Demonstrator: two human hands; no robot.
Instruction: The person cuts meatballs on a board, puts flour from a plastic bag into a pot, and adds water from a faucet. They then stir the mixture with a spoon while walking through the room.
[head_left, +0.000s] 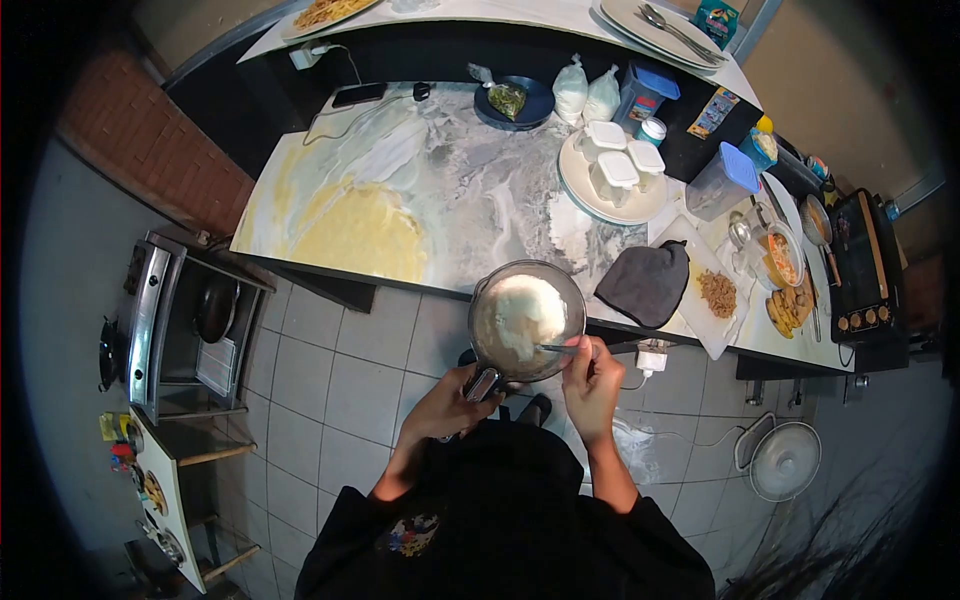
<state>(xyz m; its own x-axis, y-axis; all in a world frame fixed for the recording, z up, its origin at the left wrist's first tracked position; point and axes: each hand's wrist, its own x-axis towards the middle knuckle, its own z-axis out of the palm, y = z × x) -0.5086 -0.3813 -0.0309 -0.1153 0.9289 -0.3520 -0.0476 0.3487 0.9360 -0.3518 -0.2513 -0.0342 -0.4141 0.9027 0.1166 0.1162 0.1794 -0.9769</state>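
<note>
A round pot (483,345) with pale, creamy contents and a heap of white powder is held at the counter's front edge. My left hand (452,405) is wrapped round its dark handle (482,385). On the right side, my right hand (592,378) pinches a spoon (560,348), whose far end reaches into the contents. A dark folded cloth (645,283) lies on the counter just right of the pot.
Beyond the pot, a plate (578,192) carries several white-lidded containers. At the right are a white cutting board (700,325) with chopped food, bananas (782,312) and a toaster oven (862,270). A stove (150,310) stands left.
</note>
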